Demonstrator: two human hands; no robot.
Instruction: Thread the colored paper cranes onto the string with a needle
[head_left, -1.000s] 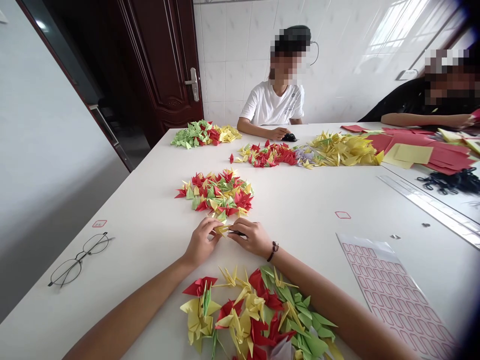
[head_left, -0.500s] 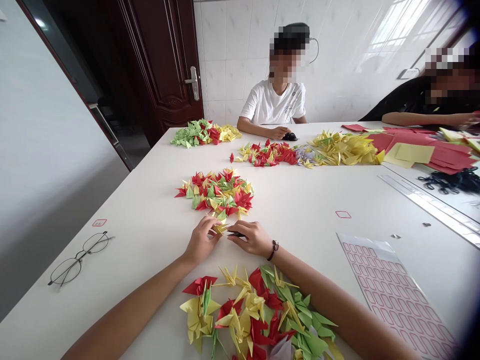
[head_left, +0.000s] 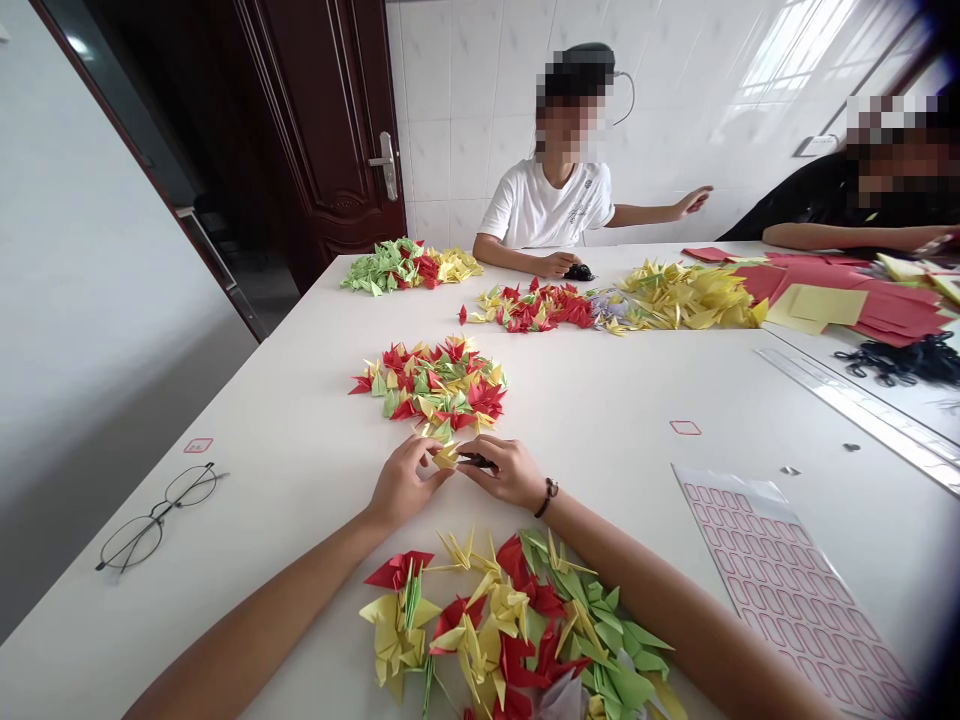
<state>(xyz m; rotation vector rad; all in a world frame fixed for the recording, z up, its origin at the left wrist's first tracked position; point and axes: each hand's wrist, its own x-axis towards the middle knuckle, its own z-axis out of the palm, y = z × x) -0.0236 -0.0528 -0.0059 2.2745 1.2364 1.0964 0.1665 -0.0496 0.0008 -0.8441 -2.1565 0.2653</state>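
Observation:
Near the middle of the white table, my left hand (head_left: 405, 482) pinches a yellow folded paper crane (head_left: 445, 457) by its edge. My right hand (head_left: 511, 472), a dark bracelet at its wrist, is closed around a small black object (head_left: 478, 460) whose kind is mostly hidden by the fingers. The black object's tip is right beside the crane; whether they touch, I cannot tell. Just beyond my hands lies a pile of red, yellow and green paper cranes (head_left: 439, 385). Between my forearms spreads another heap of larger-looking cranes (head_left: 487, 625).
Eyeglasses (head_left: 157, 518) lie at left, a sheet of red-bordered labels (head_left: 780, 580) at right. Farther back are more crane piles (head_left: 675, 298), red paper sheets (head_left: 885, 305), black cords (head_left: 900, 362) and a clear ruler (head_left: 862, 415). Two people sit across the table.
My hands have drawn slightly closer together, and the crane has turned a little toward the black object. Across the table, the person in white has stretched an arm out sideways.

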